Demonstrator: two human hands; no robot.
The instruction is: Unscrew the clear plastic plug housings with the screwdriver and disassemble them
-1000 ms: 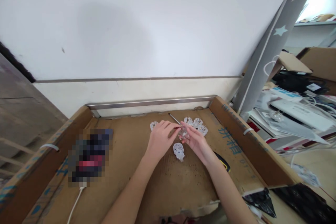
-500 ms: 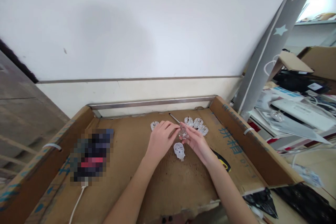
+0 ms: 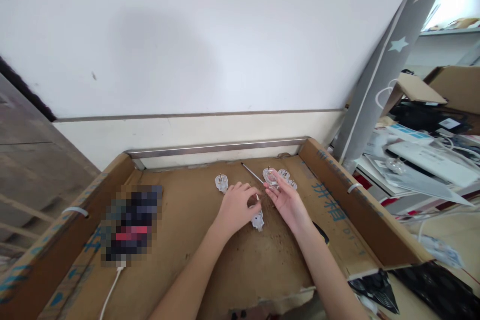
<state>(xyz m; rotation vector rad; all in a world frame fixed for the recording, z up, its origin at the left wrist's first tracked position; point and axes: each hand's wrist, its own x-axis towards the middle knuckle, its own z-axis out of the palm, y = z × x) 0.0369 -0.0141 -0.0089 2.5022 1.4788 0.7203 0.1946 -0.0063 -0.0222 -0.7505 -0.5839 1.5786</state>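
My left hand (image 3: pixel 238 206) is curled over the cardboard, thumb and forefinger pinched round something too small to make out. Just under its fingertips lies a clear plastic plug shell (image 3: pixel 257 221), partly covered. My right hand (image 3: pixel 288 202) holds a clear plastic piece (image 3: pixel 272 178) between thumb and fingers, near the clear plugs (image 3: pixel 284 175) at the right. Another clear plug (image 3: pixel 222 183) with metal pins lies left of my left hand. A thin screwdriver shaft (image 3: pixel 252 172) points up and left between my hands; its handle is hidden.
A yellow and black tool (image 3: pixel 322 234) lies partly behind my right forearm. At the left is a pixelated dark object (image 3: pixel 137 222) with a white cable (image 3: pixel 111 292). Cardboard walls (image 3: pixel 360 205) edge the work surface; a grey pole (image 3: pixel 378 75) stands at the right.
My hands have parted. The left moved slightly down; the right rose a little with the clear piece. The left plug and the screwdriver shaft show more fully, the plug shell less.
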